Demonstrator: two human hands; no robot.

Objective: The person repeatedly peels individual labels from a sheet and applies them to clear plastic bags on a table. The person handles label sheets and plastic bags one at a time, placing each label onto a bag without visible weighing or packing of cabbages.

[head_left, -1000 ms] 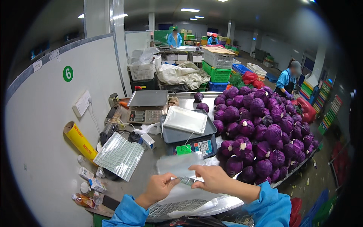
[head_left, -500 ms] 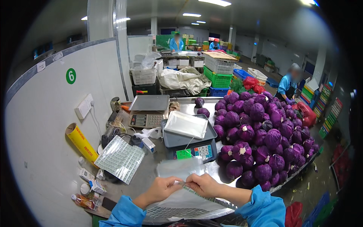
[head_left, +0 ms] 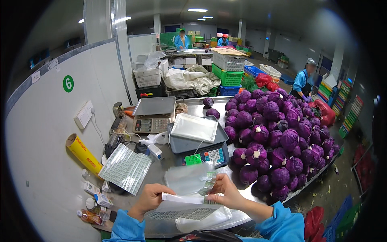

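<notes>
My left hand [head_left: 150, 198] is closed, pinching the upper left edge of a white-backed sheet of labels [head_left: 177, 206]. Near that sheet's right end, my right hand [head_left: 228, 193] has its thumb and fingers closed on a strip of small green-and-white labels [head_left: 207, 184]. Part of the strip stands up by the fingertips, over clear plastic bags [head_left: 180, 177] lying flat on the metal table. Whether the strip is fully off the sheet I cannot tell. Another clear plastic piece [head_left: 207, 220] lies beneath the sheet, close to my body.
A digital scale [head_left: 193, 147] bears a stack of clear bags [head_left: 193, 127]. Red cabbages [head_left: 278, 141] pile up at the right. Another label sheet [head_left: 125, 168], a second scale [head_left: 153, 117] and a yellow tube [head_left: 84, 155] are left. A co-worker [head_left: 303, 82] stands beyond the cabbages.
My hands have moved apart, the left one leftward and the right one rightward. The label strip now stands out at my right fingertips, and the sheet's white back is turned up. The view has shifted slightly.
</notes>
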